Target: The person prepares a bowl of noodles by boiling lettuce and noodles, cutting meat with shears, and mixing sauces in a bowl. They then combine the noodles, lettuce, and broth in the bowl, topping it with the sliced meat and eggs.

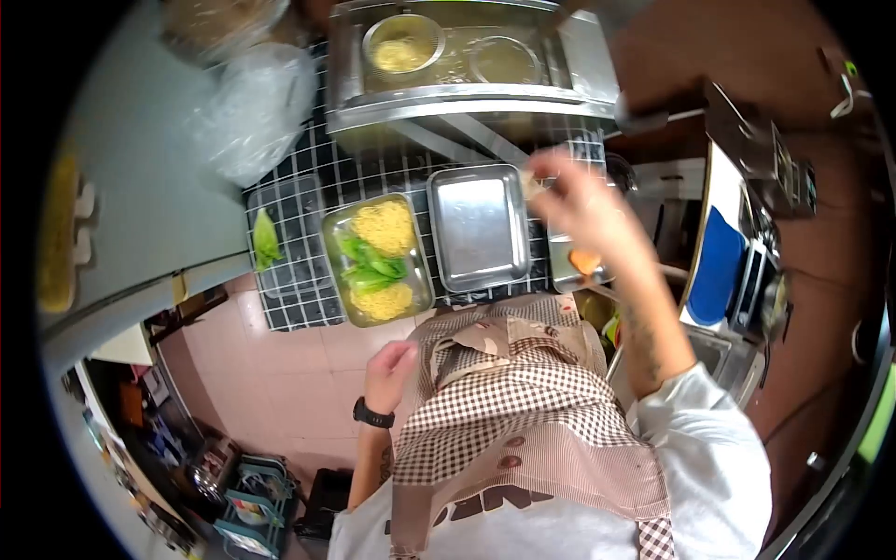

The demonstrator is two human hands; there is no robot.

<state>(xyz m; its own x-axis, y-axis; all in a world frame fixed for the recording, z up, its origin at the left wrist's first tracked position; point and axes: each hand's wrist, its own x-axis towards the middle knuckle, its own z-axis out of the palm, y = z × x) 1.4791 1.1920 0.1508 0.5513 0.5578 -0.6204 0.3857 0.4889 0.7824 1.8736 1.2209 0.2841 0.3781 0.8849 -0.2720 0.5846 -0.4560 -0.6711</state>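
Observation:
My right hand (574, 201) is over the right edge of an empty steel tray (479, 224), smeared by motion. Its fingers are closed around a small pale thing (529, 184) that I cannot make out. Low in front of the apron, my left hand (390, 371) is loosely curled, with nothing visible in it. Left of the empty tray, a second steel tray (338, 271) carries two clumps of yellow noodles (385, 227) with green leaves (373, 271) between them. Behind stands a steel water-filled cooker (448, 107); its strainer basket (403, 45) contains noodles.
A white wire rack (303, 313) lies under the trays, with a leaf (266, 240) at its left. Clear plastic bags (257, 112) sit at the back left. To the right are a small container with an orange piece (585, 261), a blue board (717, 268) and a sink (709, 350).

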